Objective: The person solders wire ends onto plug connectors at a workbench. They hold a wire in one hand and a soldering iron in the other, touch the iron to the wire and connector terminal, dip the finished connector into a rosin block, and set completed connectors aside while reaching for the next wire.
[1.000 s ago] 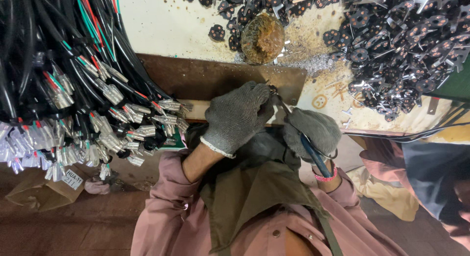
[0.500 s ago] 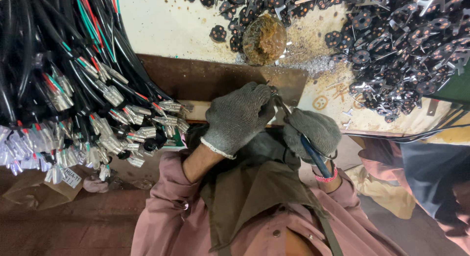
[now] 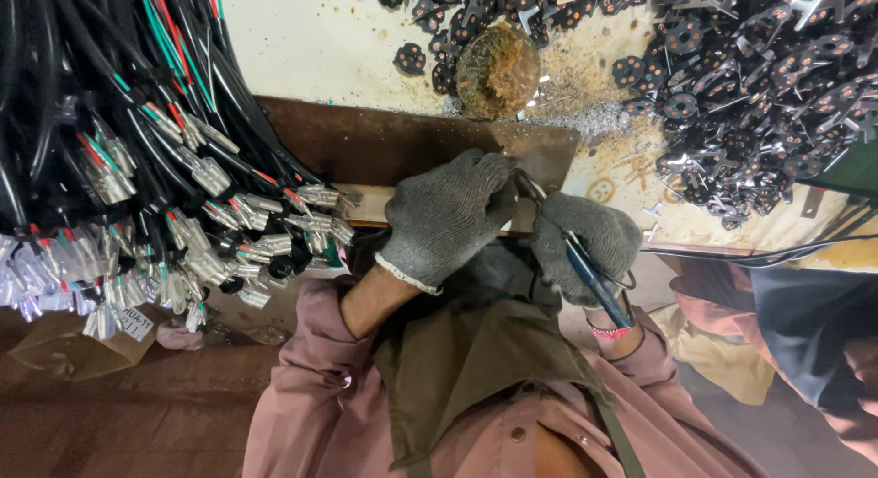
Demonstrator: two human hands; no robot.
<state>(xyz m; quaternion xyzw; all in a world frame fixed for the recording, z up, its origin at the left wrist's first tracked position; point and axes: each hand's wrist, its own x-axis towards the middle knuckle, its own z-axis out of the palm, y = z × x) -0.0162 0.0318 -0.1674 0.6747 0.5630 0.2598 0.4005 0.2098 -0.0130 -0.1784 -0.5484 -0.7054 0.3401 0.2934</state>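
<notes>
Gloves of grey knit cover both of the person's hands, which meet at the near edge of a brown metal plate (image 3: 384, 144) on the workbench (image 3: 302, 48). The left hand (image 3: 448, 217) is curled into a loose fist, its fingers bent down over something small at the plate's edge; what it pinches is hidden under the glove. The right hand (image 3: 585, 245) is closed around a pair of blue-handled pliers (image 3: 585, 272), whose handles run back toward the wrist while the metal tip (image 3: 526, 183) points up and touches the left hand's fingertips. A pink band (image 3: 611, 332) sits at the right wrist, and pink sleeves and an olive apron (image 3: 476, 350) fill the lower part of the view.

Left of the hands hangs a thick bundle of black cables (image 3: 82, 103) with red and green wires, ending in rows of silver crimp terminals (image 3: 229, 231) that reach nearly to the left glove. A white paper tag (image 3: 137, 321) dangles from the lowest cables.

Beyond the plate, a rusty domed lump (image 3: 498, 71) rests on the bench among metal filings (image 3: 585, 121). To its right lies a large heap of dark stamped metal parts with round perforated heads (image 3: 759, 85), well apart from the hands. Another person's clothing (image 3: 805, 322) shows at the lower right.
</notes>
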